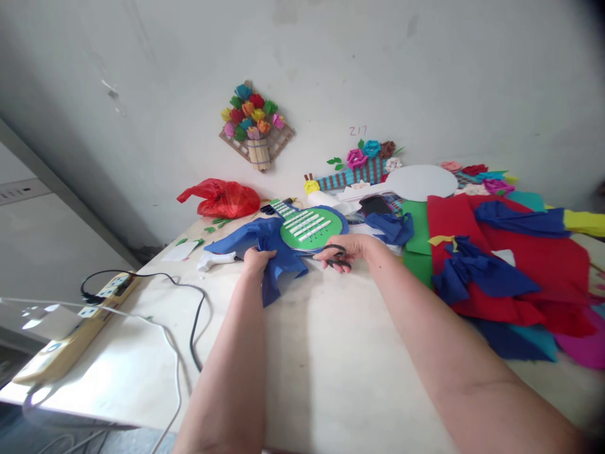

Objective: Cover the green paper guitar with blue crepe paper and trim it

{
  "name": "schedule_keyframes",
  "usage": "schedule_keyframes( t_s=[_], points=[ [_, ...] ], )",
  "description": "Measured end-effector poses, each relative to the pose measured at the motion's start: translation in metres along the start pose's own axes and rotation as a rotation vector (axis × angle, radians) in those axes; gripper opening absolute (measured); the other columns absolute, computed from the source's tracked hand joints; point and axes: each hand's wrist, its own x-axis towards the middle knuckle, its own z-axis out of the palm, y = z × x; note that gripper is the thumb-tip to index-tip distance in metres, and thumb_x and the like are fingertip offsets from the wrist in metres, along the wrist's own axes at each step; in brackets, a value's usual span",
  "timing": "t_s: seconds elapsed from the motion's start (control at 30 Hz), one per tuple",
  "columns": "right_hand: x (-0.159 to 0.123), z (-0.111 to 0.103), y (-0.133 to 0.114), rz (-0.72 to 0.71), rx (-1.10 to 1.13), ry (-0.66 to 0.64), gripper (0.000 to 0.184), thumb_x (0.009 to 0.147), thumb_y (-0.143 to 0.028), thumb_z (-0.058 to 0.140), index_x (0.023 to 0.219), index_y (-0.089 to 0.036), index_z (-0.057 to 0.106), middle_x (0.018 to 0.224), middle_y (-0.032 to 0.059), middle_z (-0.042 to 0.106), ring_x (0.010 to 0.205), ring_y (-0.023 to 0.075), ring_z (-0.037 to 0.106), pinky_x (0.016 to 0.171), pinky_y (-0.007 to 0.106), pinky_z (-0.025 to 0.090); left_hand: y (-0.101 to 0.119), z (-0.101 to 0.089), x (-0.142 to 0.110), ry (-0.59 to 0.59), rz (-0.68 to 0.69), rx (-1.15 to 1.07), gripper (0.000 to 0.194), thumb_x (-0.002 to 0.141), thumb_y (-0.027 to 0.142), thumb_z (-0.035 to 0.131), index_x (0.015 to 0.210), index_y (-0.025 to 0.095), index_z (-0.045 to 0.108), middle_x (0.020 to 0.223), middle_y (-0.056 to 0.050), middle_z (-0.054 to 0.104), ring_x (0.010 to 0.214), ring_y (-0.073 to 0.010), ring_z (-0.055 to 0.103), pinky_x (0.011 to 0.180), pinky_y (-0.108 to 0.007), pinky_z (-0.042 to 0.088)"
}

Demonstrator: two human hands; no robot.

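My left hand [258, 258] pinches a crumpled sheet of blue paper [278, 277] with jagged edges. A pair of black-handled scissors [338, 258] sits in my right hand [350, 247], its blades pointing left toward the blue paper. Just beyond both hands lies a green guitar-shaped cutout [307, 227] with rows of white strips and a blue border. Whether the blades touch the paper is hard to make out. Left of my left hand is a white glue gun-like tool [217, 260], partly under the blue paper.
A yellow power strip [75, 331] with cords runs along the left side. A red plastic bag [220, 198] rests near the wall. Red sheets [558, 258] and blue scraps [491, 271] pile up at right. A white oval board [423, 183] and paper flowers [372, 149] stand behind.
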Motion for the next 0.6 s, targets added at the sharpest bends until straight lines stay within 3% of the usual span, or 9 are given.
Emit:
schedule_keyframes(
  t_s=[0.17, 0.6],
  points=[
    [0.013, 0.006, 0.001, -0.031, -0.024, 0.027, 0.06, 0.066, -0.068, 0.063, 0.08, -0.01, 0.061, 0.047, 0.0026, 0.061, 0.034, 0.0091, 0.052, 0.031, 0.015, 0.031, 0.001, 0.001, -0.003, -0.088, -0.051, -0.111, 0.025, 0.048, 0.005, 0.073, 0.069, 0.013, 0.062, 0.065, -0.007, 0.067, 0.074, -0.0268, 0.068, 0.069, -0.037, 0.056],
    [0.028, 0.026, -0.005, 0.002, 0.133, 0.088, 0.062, 0.071, -0.071, 0.055, 0.073, -0.01, 0.056, 0.046, 0.0027, 0.059, 0.033, 0.0072, 0.052, 0.025, 0.012, 0.026, 0.004, 0.002, -0.005, -0.055, -0.089, -0.151, 0.032, 0.043, 0.006, 0.08, 0.068, 0.012, 0.06, 0.056, -0.003, 0.062, 0.06, -0.0227, 0.065, 0.06, -0.034, 0.054]
  ],
)
